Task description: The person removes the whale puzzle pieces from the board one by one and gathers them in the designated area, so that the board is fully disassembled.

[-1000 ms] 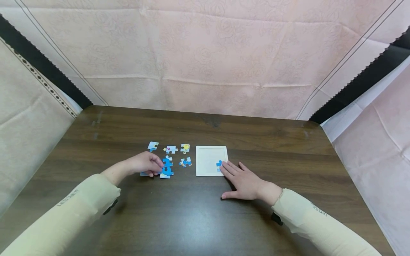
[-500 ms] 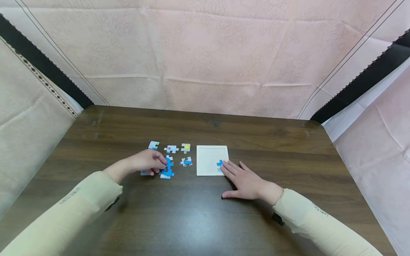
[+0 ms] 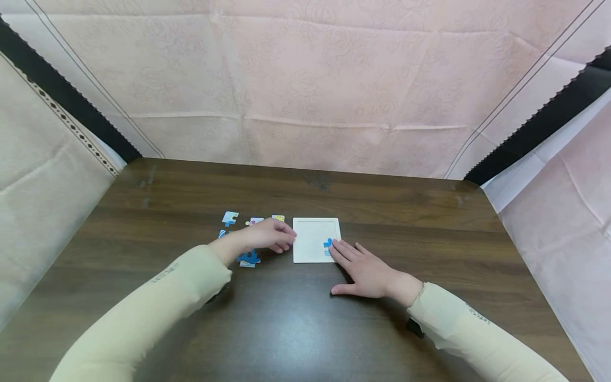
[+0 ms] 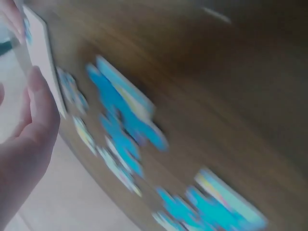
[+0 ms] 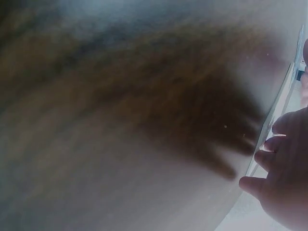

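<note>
My left hand hovers low over loose jigsaw pieces, its fingertips right at the left edge of a white puzzle tray. In the left wrist view its thumb and fingers are apart, and nothing shows between them. One blue jigsaw piece lies inside the tray at the lower right. My right hand rests with spread, straight fingers over the tray's right edge, partly covering that piece. In the right wrist view its fingertips reach the tray's side.
Several jigsaw pieces lie left of the tray, among them a light-blue one, a yellow sun one and a dark-blue one. My left hand and forearm hide others. The brown wooden table ends at a pale fabric backdrop.
My left hand has moved right, from the left jigsaw pieces to the tray's left edge. The right hand and the tray have stayed in place.
</note>
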{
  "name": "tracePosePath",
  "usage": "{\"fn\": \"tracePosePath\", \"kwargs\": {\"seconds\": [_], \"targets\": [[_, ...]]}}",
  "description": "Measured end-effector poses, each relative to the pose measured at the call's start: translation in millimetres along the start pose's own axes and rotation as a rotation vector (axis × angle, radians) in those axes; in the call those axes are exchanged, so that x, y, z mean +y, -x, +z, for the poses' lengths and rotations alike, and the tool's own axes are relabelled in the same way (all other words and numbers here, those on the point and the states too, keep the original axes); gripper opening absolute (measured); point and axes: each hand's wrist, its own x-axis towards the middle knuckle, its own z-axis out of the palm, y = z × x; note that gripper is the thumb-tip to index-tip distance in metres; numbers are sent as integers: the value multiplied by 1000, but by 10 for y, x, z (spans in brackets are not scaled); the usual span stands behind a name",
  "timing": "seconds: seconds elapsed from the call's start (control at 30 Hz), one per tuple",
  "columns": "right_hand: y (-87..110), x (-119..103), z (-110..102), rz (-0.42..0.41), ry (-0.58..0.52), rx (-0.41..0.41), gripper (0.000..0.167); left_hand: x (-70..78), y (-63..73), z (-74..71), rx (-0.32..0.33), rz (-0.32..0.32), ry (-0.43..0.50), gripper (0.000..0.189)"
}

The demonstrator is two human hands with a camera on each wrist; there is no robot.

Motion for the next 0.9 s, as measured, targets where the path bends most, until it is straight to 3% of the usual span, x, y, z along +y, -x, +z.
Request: {"fn": "tracePosePath", "kwargs": {"seconds": [0.3,0.9], "targets": [[8,40,-12,21,-31,-11,88,178,-292,300,-17,-21,74,38],[88,106,-21,63,-52,-13,90,288,-490,484,-17,-65,123,40]]}}
